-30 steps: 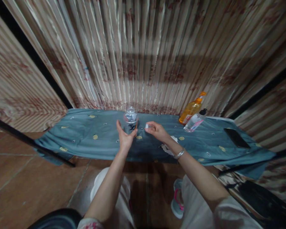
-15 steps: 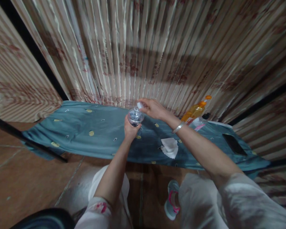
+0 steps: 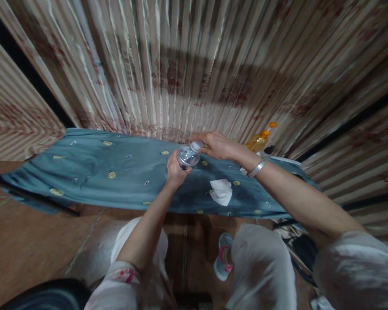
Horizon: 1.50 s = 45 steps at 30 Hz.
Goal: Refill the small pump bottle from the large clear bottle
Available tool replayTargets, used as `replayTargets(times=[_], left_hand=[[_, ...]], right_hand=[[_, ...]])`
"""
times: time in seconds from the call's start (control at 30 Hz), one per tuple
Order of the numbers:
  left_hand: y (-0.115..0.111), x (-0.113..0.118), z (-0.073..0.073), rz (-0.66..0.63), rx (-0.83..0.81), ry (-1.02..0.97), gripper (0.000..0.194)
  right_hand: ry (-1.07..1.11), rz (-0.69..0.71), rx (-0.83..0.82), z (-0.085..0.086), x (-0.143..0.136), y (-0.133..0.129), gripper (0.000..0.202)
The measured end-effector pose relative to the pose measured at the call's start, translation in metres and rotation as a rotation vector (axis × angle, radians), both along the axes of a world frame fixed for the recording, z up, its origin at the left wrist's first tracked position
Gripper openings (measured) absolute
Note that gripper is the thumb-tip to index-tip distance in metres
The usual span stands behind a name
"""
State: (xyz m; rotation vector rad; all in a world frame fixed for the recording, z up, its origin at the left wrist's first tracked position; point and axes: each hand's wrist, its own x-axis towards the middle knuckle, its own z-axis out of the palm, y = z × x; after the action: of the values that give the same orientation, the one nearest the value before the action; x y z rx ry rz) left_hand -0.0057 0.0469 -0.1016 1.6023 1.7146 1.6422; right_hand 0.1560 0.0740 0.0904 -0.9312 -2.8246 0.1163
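A clear plastic bottle point(image 3: 187, 158) is held above the cloth, its top leaning to the right. My left hand point(image 3: 177, 173) is closed around the bottle's body, with the thumb toward the right side. At the bottle's neck, my right hand point(image 3: 218, 145) has its fingers closed at the whitish cap point(image 3: 197, 145); the fingertips are partly hidden behind it. The cap sits at the mouth of the bottle. A silver bracelet point(image 3: 256, 168) is on my right wrist.
A crumpled white tissue point(image 3: 221, 192) lies on the teal patterned cloth point(image 3: 93, 165) covering a narrow table. A yellow-orange pump bottle point(image 3: 259, 141) stands behind my right wrist. A pleated curtain point(image 3: 187, 64) hangs behind, with a black pole point(image 3: 29, 69) at left.
The bottle has tipped more to the right. My right wrist has turned and its elbow has swung outward, now covering the dark phone seen earlier. The whole view has shifted slightly.
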Motion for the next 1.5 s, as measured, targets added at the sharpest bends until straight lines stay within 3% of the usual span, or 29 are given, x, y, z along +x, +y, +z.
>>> replayTargets(times=[0.27, 0.53, 0.77, 0.83, 0.97, 1.13, 1.2, 1.33, 1.5], left_hand=[[0.0, 0.008, -0.001, -0.016, 0.01, 0.046, 0.091], [-0.003, 0.008, 0.0, -0.008, 0.016, 0.064, 0.091], [-0.005, 0.005, 0.0, -0.012, 0.015, 0.045, 0.09], [-0.005, 0.005, 0.0, -0.016, 0.015, 0.037, 0.09], [-0.006, 0.005, -0.001, -0.026, 0.019, 0.033, 0.092], [-0.006, 0.004, -0.001, -0.034, 0.016, 0.02, 0.092], [-0.006, 0.004, 0.0, -0.038, 0.017, 0.02, 0.092], [-0.007, 0.004, 0.001, -0.033, 0.011, 0.035, 0.092], [-0.006, 0.003, 0.001, -0.028, 0.013, 0.047, 0.092]], right_hand=[[-0.192, -0.078, 0.069, 0.004, 0.01, -0.001, 0.029], [-0.265, -0.199, 0.138, 0.005, 0.001, -0.01, 0.052], [-0.202, -0.084, 0.037, 0.008, 0.002, -0.004, 0.045], [-0.242, -0.099, 0.046, 0.007, 0.0, -0.004, 0.032], [-0.267, -0.213, 0.081, 0.005, -0.004, -0.007, 0.048], [-0.219, -0.115, 0.054, 0.007, -0.002, -0.008, 0.047], [-0.243, -0.127, 0.07, 0.007, -0.002, -0.009, 0.034], [-0.233, -0.216, 0.064, 0.008, -0.005, -0.014, 0.044], [-0.256, -0.144, 0.062, 0.011, -0.004, -0.016, 0.032]])
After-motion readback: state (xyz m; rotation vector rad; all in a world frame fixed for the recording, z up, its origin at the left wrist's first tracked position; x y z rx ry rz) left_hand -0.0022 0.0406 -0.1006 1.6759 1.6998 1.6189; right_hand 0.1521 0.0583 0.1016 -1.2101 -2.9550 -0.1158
